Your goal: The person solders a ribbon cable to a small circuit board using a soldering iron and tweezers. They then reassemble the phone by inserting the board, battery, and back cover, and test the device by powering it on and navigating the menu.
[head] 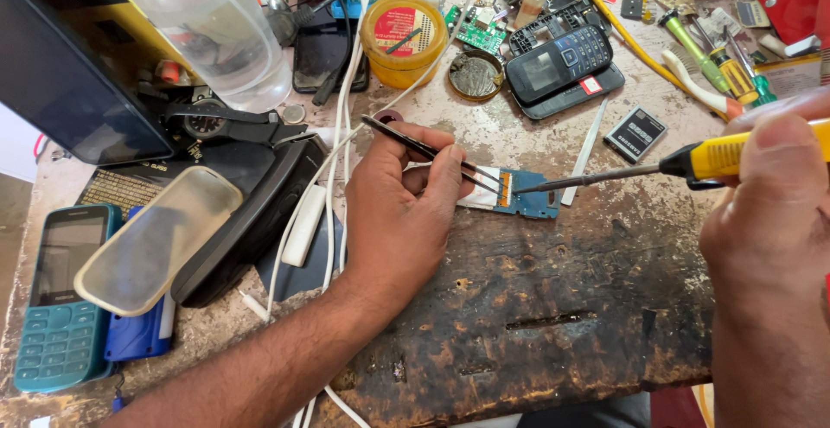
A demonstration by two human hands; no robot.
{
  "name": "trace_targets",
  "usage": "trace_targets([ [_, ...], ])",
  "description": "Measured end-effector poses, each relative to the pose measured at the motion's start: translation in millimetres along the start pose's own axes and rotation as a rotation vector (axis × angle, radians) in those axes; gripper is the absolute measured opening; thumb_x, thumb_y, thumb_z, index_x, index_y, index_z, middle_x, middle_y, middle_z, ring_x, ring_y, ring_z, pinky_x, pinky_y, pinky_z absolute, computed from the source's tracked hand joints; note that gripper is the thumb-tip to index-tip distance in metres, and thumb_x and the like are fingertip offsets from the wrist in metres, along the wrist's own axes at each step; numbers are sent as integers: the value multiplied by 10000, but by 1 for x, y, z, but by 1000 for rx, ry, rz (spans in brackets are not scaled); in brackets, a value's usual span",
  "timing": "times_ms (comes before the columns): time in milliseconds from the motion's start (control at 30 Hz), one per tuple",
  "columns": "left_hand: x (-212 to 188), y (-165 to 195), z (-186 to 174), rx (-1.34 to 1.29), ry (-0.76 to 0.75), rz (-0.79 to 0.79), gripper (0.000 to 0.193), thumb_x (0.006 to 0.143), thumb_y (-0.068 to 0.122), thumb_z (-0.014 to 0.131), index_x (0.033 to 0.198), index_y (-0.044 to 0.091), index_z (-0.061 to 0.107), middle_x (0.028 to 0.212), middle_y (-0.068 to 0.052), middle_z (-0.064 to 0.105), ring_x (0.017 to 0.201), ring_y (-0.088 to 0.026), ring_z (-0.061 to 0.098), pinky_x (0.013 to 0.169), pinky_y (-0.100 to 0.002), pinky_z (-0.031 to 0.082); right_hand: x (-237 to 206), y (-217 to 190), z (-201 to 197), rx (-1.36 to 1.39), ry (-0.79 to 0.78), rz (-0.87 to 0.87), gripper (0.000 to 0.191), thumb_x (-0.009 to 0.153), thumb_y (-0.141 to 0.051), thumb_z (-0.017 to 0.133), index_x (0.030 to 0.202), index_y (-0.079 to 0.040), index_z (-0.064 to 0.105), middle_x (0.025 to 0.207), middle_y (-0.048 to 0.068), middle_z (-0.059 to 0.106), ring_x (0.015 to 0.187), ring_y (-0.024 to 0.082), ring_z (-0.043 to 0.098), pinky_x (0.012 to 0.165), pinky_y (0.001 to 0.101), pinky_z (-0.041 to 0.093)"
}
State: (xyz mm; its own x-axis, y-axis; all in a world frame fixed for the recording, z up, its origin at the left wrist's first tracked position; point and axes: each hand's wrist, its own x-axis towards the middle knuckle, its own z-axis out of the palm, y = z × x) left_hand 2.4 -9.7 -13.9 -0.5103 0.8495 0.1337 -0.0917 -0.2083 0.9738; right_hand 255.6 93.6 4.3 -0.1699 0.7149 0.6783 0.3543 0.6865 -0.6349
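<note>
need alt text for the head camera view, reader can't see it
A person's left hand holds black tweezers on a small blue circuit board, while the right hand brings a yellow-handled soldering iron to the same spot. They work on a worn, scorched wooden bench cluttered with phones, a battery and screwdrivers.

Tweezers (pixel 424 149) and soldering iron (pixel 657 167) meet on circuit board (pixel 527 200).

Blue circuit board (pixel 529 200), orange-striped ribbon at centre. Soldering iron (pixel 692 162) w/ yellow handle, right. Black tweezers (pixel 424 148). Teal keypad phone (pixel 62 298) near left, blue case under it. Yellow tin (pixel 403 37), red lid label, far. Black phone (pixel 558 61) far. Bench (pixel 536 307) dark brown, scorched black patches.
</note>
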Motion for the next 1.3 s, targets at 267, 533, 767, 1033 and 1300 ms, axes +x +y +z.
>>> trace_targets([
  [267, 0, 0, 0, 5, -5, -10, 141, 968, 48, 653, 1077, -13, 587, 943, -73, 694, 825, -106, 744, 715, -253, 657, -2, -2, 1, 16, -4, -18, 424, 1153, -395, 495, 1106, 26, 520, 944, 84, 557, 804, 164, 529, 842, 271, 454],
  [533, 0, -1, 1, -17, 0, 4, 138, 973, 48, 646, 1080, -17, 589, 948, -77, 694, 834, -105, 740, 728, -251, 670, -2, 7, -3, 131, -45, -49, 387, 1184, -347, 476, 1102, 31, 493, 1002, 103, 510, 911, 164, 534, 1013, 291, 501],
  [767, 0, 0, 0, 24, -8, -15, 143, 972, 55, 649, 1081, -14, 586, 947, -78, 698, 830, -109, 747, 715, -252, 651, -4, 6, 1, 117, -1, -46, 410, 1163, -373, 532, 1070, 26, 514, 895, 100, 553, 745, 161, 522, 853, 274, 484],
  [1033, 0, -1, 0, 20, -1, 4, 141, 971, 55, 652, 1077, -13, 588, 952, -75, 694, 832, -104, 741, 724, -255, 671, -4, 0, 1, 173, -11, -37, 401, 1158, -375, 555, 1059, 11, 508, 866, 92, 574, 664, 149, 493, 812, 255, 471],
  [1300, 0, -3, 0, -1, -1, 13, 142, 972, 51, 649, 1082, -12, 584, 947, -73, 691, 834, -104, 741, 728, -253, 672, -6, 10, -2, 222, -19, -38, 391, 1186, -354, 557, 1067, 11, 487, 843, 78, 525, 722, 147, 499, 948, 297, 499],
])
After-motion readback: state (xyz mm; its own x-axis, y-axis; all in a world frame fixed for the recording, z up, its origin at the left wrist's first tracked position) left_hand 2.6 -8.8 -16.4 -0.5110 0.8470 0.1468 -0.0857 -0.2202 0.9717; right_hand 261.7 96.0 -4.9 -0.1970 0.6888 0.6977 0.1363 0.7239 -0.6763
